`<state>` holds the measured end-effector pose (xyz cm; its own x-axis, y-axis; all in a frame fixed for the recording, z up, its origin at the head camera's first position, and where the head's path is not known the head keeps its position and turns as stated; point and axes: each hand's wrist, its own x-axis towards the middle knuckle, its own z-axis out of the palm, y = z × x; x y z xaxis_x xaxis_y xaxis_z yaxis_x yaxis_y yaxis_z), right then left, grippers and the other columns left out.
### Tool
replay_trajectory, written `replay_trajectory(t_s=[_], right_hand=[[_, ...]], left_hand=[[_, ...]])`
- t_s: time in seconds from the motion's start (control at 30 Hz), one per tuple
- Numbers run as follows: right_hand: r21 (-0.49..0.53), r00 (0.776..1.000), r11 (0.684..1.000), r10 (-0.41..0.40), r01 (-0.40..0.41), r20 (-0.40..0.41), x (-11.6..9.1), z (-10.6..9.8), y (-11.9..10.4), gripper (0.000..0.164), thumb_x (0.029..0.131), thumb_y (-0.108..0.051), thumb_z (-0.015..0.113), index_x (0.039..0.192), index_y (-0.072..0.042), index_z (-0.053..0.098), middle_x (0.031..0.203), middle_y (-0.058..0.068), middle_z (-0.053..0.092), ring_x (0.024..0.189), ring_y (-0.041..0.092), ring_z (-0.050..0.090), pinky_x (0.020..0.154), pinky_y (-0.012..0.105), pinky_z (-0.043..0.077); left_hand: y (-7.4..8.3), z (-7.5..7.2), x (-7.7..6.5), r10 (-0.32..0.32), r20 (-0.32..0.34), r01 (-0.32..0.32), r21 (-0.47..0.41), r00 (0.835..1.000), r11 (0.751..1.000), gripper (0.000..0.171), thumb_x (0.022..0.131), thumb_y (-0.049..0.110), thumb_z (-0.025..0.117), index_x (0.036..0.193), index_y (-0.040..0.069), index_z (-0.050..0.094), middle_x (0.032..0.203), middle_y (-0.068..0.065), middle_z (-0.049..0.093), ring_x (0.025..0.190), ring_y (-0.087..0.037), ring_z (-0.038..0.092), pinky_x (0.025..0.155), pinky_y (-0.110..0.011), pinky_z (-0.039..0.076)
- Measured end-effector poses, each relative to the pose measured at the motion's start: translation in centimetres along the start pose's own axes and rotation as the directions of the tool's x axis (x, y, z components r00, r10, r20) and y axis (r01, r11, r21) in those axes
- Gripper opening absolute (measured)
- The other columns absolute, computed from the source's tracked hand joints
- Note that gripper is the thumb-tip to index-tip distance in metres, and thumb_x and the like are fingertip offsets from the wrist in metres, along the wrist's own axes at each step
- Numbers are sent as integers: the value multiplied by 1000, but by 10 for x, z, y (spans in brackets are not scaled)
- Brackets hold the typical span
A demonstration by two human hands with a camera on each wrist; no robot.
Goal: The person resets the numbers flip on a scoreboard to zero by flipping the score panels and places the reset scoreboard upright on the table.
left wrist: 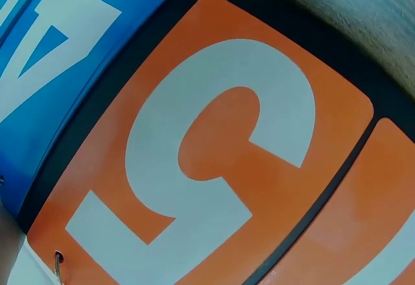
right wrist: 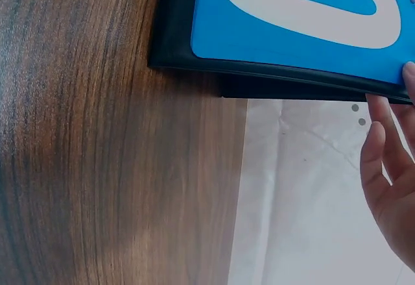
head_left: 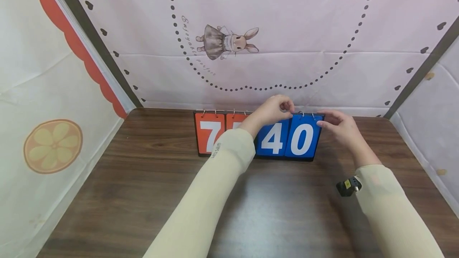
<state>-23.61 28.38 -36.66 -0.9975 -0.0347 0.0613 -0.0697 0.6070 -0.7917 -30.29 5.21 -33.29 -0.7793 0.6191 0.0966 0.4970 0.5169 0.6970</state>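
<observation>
A tabletop flip scoreboard [head_left: 263, 158] stands at the back of the table, its number cards hung from metal rings on a black stand. The orange-red cards read 7 [head_left: 209, 134] and 5 [left wrist: 220, 136]; the blue ones read 4 [head_left: 272, 138] and 0 [head_left: 302, 140]. My left hand [head_left: 274, 108] grips the top edge between the two blue cards with curled fingers. At the upper right corner, my right hand [head_left: 340, 126] pinches the board, thumb in front and fingers behind. In the head view my left forearm hides most of the 5 card.
The scoreboard rests on a dark wood-grain table [head_left: 150, 194]. Right behind it hangs a pale cloth wall [head_left: 294, 31] printed with a rabbit [head_left: 229, 43]. More printed cloth [head_left: 21, 83] borders the left side. A small black device [head_left: 347, 187] sits at my right wrist.
</observation>
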Motion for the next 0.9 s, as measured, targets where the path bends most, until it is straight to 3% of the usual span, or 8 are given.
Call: replay_trajectory(t_s=[0.07,0.23,0.33,0.53,0.7,0.8,0.87,0.9], right_hand=[[-6,1000,1000,0,0,3,0,-1,-1,43,95,-27,61,131,-6,50,130,22,45,116,39,43,92,60,38],[-18,1000,1000,6,-6,18,2,-2,-4,42,95,-27,61,131,-8,51,126,20,49,112,36,46,92,59,39],[-27,1000,1000,-8,9,22,3,-2,-5,42,96,-27,60,131,-7,50,124,22,50,111,36,47,90,59,41],[-20,998,998,-55,55,26,4,-1,-6,42,98,-26,57,132,-4,49,122,24,50,109,39,47,88,61,41],[-19,999,999,-28,28,23,5,-2,-7,42,97,-27,58,132,-5,49,124,24,49,111,39,46,89,60,41],[-21,999,1000,10,-9,43,6,-5,-9,46,96,-30,59,134,-8,46,129,23,45,115,38,43,91,61,40],[-17,999,1000,6,-6,49,5,-9,-12,49,97,-33,57,137,-8,43,133,22,42,117,39,40,92,62,37],[-21,999,1000,-2,3,46,5,-12,-15,51,97,-36,54,138,-8,41,135,22,39,118,41,38,92,63,36]], left_hand=[[0,0,0,-17,-13,17,-23,1000,1000,14,90,12,68,100,8,59,99,-2,56,93,-12,50,84,-23,47],[3,2,0,-99,9,97,107,995,990,27,92,25,66,117,17,61,106,4,59,96,-7,52,87,-21,47],[5,3,1,-118,12,114,156,993,981,25,92,27,66,116,19,65,109,6,62,98,-7,53,89,-23,47],[6,1,1,-127,7,124,165,992,979,22,92,26,66,113,18,67,109,6,62,98,-7,53,90,-26,46],[7,-1,1,-123,8,120,165,992,979,22,92,26,66,113,19,67,108,6,63,98,-7,54,89,-26,47],[7,-4,0,-99,1,99,87,995,991,29,92,25,66,120,18,63,110,5,62,100,-7,53,89,-26,47],[5,-9,-1,-78,-41,75,-68,996,995,34,93,24,64,126,18,58,111,4,59,100,-7,52,88,-27,47],[4,-13,-2,-74,-77,60,-167,994,984,36,94,24,63,128,18,56,113,4,58,101,-7,51,88,-28,47]])
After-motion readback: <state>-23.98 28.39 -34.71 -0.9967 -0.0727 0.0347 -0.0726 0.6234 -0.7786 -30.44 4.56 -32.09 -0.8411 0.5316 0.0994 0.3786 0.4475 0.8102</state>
